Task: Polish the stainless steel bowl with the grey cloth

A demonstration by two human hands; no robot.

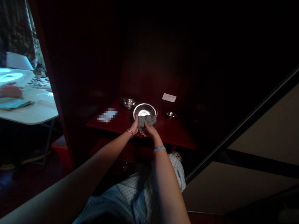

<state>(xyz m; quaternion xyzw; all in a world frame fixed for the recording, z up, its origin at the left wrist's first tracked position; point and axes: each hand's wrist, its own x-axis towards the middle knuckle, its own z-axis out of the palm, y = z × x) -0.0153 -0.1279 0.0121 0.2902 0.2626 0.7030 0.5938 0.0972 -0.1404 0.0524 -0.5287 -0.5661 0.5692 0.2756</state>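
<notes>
A grey cloth [143, 122] is held up in front of a shiny metal bowl [144, 109] and hides the bowl's near rim. My left hand [134, 127] is closed at the cloth's left edge, close against the bowl's side; whether it also touches the bowl I cannot tell. From the front, my right hand [150, 131] grips the cloth, thumb on top and fingers curled below. The cloth's loose end bunches to the right. Just behind and left of the bowl sit stacked metal dishes [128, 104]. A small metal bowl [171, 115] stands to the right.
The dark red shelf [177, 133] has a blurred-out pale item [107, 114] at its left. A white socket plate [169, 97] is on the back wall. At far left, another person's hand [11, 91] is over a light table [44, 107]; a red bin [62, 151] stands below.
</notes>
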